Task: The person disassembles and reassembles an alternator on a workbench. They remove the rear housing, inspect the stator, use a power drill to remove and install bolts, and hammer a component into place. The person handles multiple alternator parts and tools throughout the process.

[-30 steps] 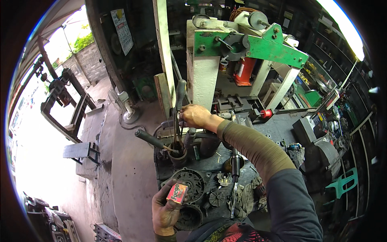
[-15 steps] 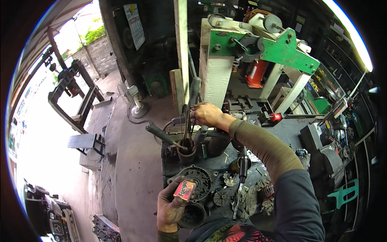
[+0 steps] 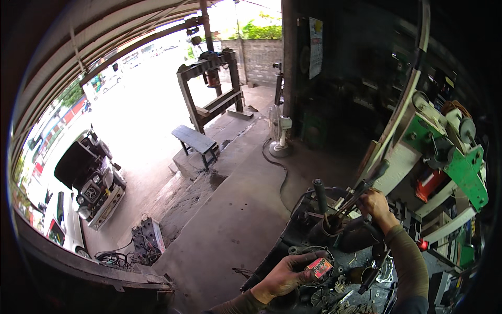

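My left hand (image 3: 285,275) is pinching a small box (image 3: 320,267), red and yellow, between thumb and fingers. The box is held up above the workbench (image 3: 286,240), just in from its left edge, and part of a round metal casing (image 3: 309,249) shows behind it. My left forearm comes in from below, outside that same edge.

My right hand (image 3: 376,208) is farther out, over the far part of the workbench, with my arm stretched past the right side of the clutter. Its fingers are curled in against the bundle of long tools (image 3: 349,204) that stand up out of a dark can (image 3: 320,233). I cannot tell whether they are clenched round one of the tools or only touching them, since the back of my hand hides the fingertips. The can stands near the far left corner of the workbench; one thick black handle (image 3: 320,193) sticks up from it, well to the left of my fingers.

Nearer to me and right of the small box lie greasy metal parts, too crowded to tell apart, with a brownish cup (image 3: 360,275) among them.

Past the left edge of the workbench there is bare floor, with a standing fan (image 3: 281,131) and, farther left, a low bench (image 3: 193,139). A green and white frame (image 3: 470,180) stands beyond the workbench on the right.
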The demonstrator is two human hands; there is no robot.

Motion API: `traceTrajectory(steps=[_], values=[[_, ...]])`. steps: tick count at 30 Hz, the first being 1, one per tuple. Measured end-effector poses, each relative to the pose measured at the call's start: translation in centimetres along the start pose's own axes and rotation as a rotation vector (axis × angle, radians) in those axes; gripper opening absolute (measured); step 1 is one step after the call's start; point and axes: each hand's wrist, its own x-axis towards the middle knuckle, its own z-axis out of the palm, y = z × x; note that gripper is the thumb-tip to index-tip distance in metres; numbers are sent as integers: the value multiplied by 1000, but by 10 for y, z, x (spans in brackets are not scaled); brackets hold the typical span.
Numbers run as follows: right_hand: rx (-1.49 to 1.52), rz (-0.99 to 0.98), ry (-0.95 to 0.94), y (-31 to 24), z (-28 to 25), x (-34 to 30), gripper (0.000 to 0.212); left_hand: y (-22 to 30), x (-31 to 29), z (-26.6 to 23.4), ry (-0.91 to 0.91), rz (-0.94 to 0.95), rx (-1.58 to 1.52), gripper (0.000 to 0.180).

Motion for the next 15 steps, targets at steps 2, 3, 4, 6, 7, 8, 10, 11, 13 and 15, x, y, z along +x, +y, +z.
traceTrajectory(steps=[2, 3, 4, 6, 7, 8, 10, 11, 13, 15], values=[[15, -11, 34, 2, 3, -2, 18, -1, -1, -1, 29, -13, 16, 79], [9, -12, 44, 3, 5, -2, 18, -1, -1, -2, 24, -9, 5, 79], [6, -23, 51, 4, 6, -2, 18, -1, -1, -2, 18, -7, -6, 79], [-34, -40, 54, 6, 8, -1, 16, -1, 0, -3, 2, 16, 8, 77], [-25, -36, 27, 7, 9, -1, 14, 0, -1, -3, -16, 29, 4, 76], [10, -55, 64, 8, 10, -1, 13, 0, -1, -3, -8, 31, 23, 76], [-41, -63, 103, 10, 12, -1, 15, 1, -1, -4, -15, 46, 30, 76], [-11, -15, 104, 10, 14, -1, 14, 1, -1, -4, -8, 42, 37, 76], [11, -10, 108, 11, 16, -2, 11, 1, -1, -4, -5, 49, 29, 76], [25, -9, 116, 10, 18, -2, 11, 1, -2, -5, -3, 43, 40, 75]])
